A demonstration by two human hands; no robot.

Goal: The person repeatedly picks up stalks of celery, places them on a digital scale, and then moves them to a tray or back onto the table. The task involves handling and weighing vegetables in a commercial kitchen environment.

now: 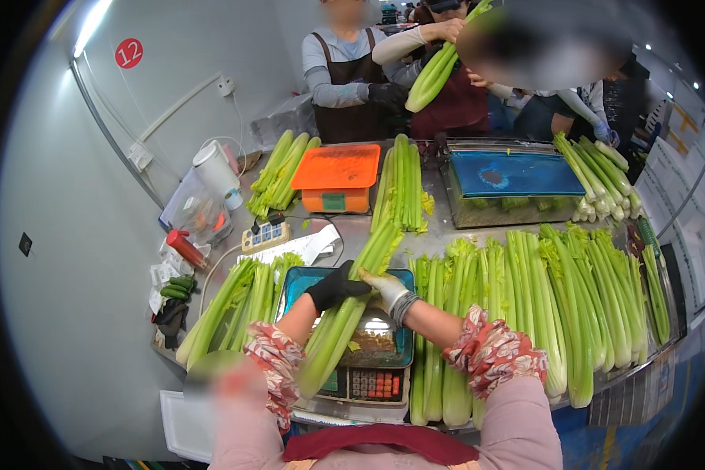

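Note:
A long bunch of celery (334,333) slants across in front of me, its pale base toward me and its leafy end pointing away. My left hand (338,288), in a black glove, is closed round its left side. On the other side, my right hand (385,288) in a light glove grips the same bunch. Under the celery stands a weighing scale with a blue-rimmed tray (402,345) and a keypad at its front. Whether the celery touches the tray, I cannot tell.
Celery bunches lie in a row (525,313) to the right, with more (227,305) at left. Beyond are an orange scale (337,168), a blue-topped scale (517,174) and a power strip (266,235). Across the table, a co-worker's hand (445,31) holds celery; another person stands beside.

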